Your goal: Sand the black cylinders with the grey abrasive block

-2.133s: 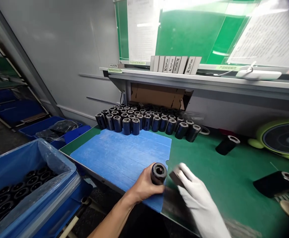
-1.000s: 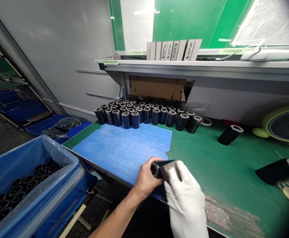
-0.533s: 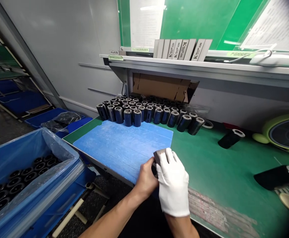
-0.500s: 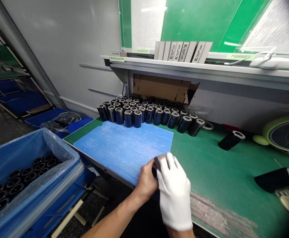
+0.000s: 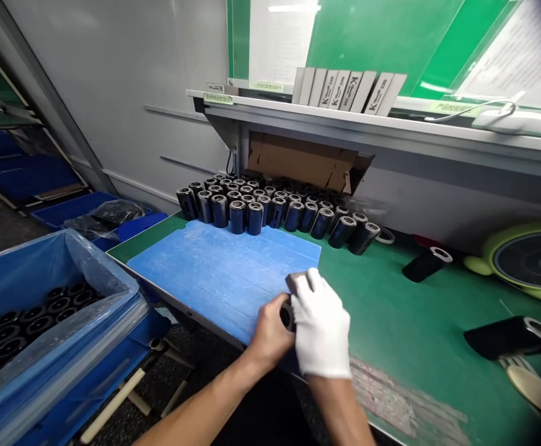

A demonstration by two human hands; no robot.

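Note:
My bare left hand (image 5: 269, 331) is wrapped round a black hollow cylinder (image 5: 287, 316), whose round open end shows between my two hands. My right hand (image 5: 323, 325), in a white glove, grips a grey sanding block (image 5: 294, 282) at the upper edge of the cylinder. Whether the block touches it I cannot tell, as fingers cover most of both. Both hands are over the near edge of a blue mat (image 5: 224, 266). Behind the mat stand several rows of upright glossy black cylinders (image 5: 255, 220).
Two black cylinders lie on the green table (image 5: 377, 297) at right, by a green fan (image 5: 535, 260). A lined blue crate (image 5: 126, 288) of cylinders stands at left. Overhead, a shelf (image 5: 270, 110) carries grey-white blocks marked 220 (image 5: 339, 90).
Both hands have moved slightly up and left in view, still holding the cylinder and block. The grey block has tipped, and more of the cylinder's open end shows. The view has shifted slightly.

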